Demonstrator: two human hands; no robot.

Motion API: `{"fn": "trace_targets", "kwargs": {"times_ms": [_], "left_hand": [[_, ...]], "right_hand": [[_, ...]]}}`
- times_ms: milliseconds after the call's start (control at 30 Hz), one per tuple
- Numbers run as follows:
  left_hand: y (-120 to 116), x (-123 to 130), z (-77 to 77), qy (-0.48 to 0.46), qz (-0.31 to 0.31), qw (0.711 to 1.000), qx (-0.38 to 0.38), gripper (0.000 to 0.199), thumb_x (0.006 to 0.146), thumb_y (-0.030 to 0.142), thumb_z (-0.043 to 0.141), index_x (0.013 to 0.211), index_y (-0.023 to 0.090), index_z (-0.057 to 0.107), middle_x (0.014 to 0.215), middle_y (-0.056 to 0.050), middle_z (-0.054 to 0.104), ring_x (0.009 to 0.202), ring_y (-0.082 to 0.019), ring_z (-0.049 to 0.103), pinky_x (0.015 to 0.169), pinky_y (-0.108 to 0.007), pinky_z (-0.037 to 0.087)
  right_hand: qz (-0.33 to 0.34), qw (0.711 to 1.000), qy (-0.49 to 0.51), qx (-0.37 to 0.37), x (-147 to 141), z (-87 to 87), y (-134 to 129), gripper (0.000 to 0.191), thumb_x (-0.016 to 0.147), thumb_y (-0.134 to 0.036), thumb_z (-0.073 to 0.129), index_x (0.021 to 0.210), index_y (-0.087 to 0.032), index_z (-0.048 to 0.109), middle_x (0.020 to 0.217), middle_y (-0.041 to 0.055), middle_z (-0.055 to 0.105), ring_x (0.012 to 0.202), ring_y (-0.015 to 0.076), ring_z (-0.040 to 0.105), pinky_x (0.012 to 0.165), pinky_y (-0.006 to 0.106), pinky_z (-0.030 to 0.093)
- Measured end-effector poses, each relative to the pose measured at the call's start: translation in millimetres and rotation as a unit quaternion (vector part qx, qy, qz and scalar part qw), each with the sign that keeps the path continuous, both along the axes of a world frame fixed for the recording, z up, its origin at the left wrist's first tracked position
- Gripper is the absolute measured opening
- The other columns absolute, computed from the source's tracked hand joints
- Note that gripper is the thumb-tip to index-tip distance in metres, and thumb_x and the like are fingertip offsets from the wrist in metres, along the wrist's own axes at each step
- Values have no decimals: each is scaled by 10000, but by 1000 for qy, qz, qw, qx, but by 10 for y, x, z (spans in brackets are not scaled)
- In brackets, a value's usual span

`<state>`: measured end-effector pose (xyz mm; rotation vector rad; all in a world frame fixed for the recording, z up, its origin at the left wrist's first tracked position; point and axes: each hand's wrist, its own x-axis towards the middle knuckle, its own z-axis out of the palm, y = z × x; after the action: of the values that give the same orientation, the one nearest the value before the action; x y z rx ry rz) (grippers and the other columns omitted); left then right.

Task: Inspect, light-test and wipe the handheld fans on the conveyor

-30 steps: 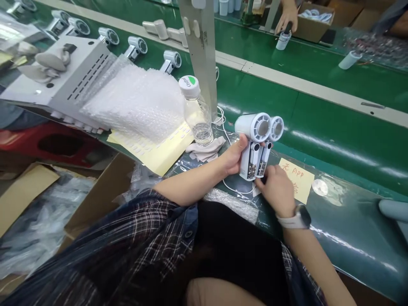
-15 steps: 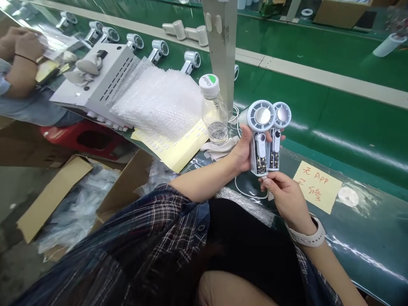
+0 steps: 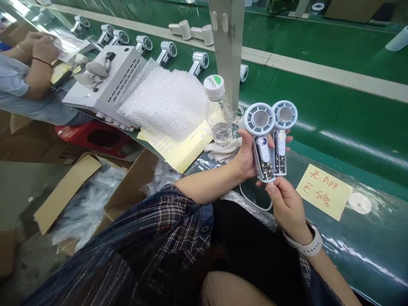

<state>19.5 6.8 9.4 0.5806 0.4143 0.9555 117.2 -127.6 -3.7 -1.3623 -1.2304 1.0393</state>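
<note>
My left hand (image 3: 246, 158) is wrapped round two pale-blue handheld fans, held side by side and upright. The near fan (image 3: 263, 148) has an open handle front showing a circuit board, and its small round display is lit. Partly behind it, the second fan (image 3: 281, 146) also has its board exposed, with a pale round display. My right hand (image 3: 288, 204) pinches the plug end of a white cable at the base of the near fan; the plug itself is mostly hidden by the fingers. The white cable (image 3: 255, 205) loops below over the bench.
A water bottle (image 3: 219, 112) stands left of the fans, beside bubble wrap (image 3: 168, 100) and a yellow label sheet (image 3: 178, 155). A handwritten note (image 3: 324, 191) lies right. More fans (image 3: 199, 63) line the green belt behind a metal post (image 3: 228, 51). A co-worker's hands (image 3: 44, 46) are far left.
The near fan's round display has gone from dark to lit, and the second fan's display from dark to pale. Both fans appear slightly lower right as the view shifts.
</note>
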Motion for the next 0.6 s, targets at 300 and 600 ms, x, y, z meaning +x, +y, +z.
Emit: {"fn": "trace_targets", "kwargs": {"times_ms": [300, 600], "left_hand": [[27, -32, 20, -29, -37, 998, 40, 932, 530, 1086, 685, 687, 185, 506, 1213, -128, 750, 1339, -357, 679, 1032, -453, 631], [-99, 44, -104, 12, -6, 993, 119, 935, 558, 1128, 591, 701, 205, 553, 1093, -150, 746, 1318, -393, 675, 922, -460, 649]], "right_hand": [[-92, 995, 44, 18, 30, -25, -17, 315, 1076, -448, 673, 853, -226, 690, 630, -28, 630, 613, 153, 619, 635, 291, 492], [-102, 990, 94, 17, -13, -157, -37, 351, 1116, -467, 586, 852, -236, 601, 656, -37, 587, 623, 155, 585, 645, 308, 482]]}}
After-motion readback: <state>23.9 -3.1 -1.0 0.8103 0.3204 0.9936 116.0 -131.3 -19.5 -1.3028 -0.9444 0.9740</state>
